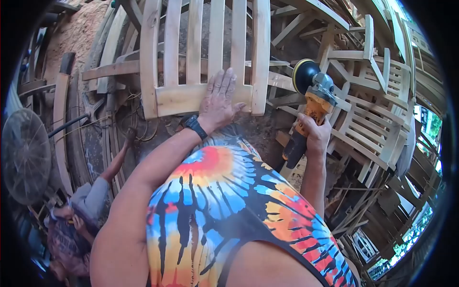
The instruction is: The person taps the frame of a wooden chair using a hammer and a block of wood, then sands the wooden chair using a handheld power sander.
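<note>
A slatted wooden chair fills the top middle of the view, its flat rail turned toward me. My left hand lies flat on that rail, fingers stretched along a slat and thumb out to the side. To the right, my right hand is wrapped round an orange and black angle grinder. A round dark pad with a yellowish edge sits on the grinder's head. It is held upright beside the chair, apart from the wood.
More slatted wooden chairs are piled on the right. At the far left stands a round fan. A person sits at the lower left with a leg stretched out. Long wooden pieces lean along the left side.
</note>
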Demonstrator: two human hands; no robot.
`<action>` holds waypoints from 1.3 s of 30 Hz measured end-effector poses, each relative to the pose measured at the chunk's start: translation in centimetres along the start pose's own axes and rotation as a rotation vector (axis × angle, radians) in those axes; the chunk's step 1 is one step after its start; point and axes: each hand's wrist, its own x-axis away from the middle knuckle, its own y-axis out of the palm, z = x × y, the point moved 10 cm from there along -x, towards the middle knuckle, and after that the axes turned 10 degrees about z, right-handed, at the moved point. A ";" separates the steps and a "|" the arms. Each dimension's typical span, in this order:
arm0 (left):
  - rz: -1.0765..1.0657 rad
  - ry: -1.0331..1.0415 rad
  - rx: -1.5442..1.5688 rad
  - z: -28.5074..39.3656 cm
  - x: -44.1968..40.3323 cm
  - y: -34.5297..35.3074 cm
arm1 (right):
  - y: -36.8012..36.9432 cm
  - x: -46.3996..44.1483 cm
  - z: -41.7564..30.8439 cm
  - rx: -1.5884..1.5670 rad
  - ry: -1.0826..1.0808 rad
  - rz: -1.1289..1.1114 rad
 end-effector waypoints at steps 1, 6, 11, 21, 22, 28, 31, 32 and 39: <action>-0.005 -0.006 -0.007 0.0 1.4 -0.3 | -0.7 0.7 0.8 -0.018 -0.008 -0.010; -0.079 -0.052 -0.136 -3.6 7.3 -4.2 | -3.9 4.0 5.1 -0.033 0.086 -0.053; -0.032 -0.211 -0.435 -8.4 9.4 -8.3 | -5.6 6.3 8.2 -0.091 0.099 -0.045; -0.013 -0.289 -0.092 0.4 8.7 -2.1 | -5.0 9.7 11.6 -0.091 0.213 -0.234; -0.093 -0.260 -0.039 2.3 9.0 -1.9 | -4.5 9.3 11.0 -0.097 0.175 -0.228; -0.881 -0.647 0.924 9.3 12.3 -3.0 | 0.6 9.4 6.7 0.002 -0.078 -0.321; -0.631 -0.753 1.176 9.5 10.6 -2.7 | 5.1 9.3 9.1 -0.020 -0.036 -0.469; -0.569 -0.791 1.258 9.3 10.5 -1.8 | 6.9 9.7 8.6 0.009 -0.066 -0.477; -0.333 -1.057 1.624 5.8 10.8 1.1 | 14.2 11.6 7.8 0.167 -0.280 -0.385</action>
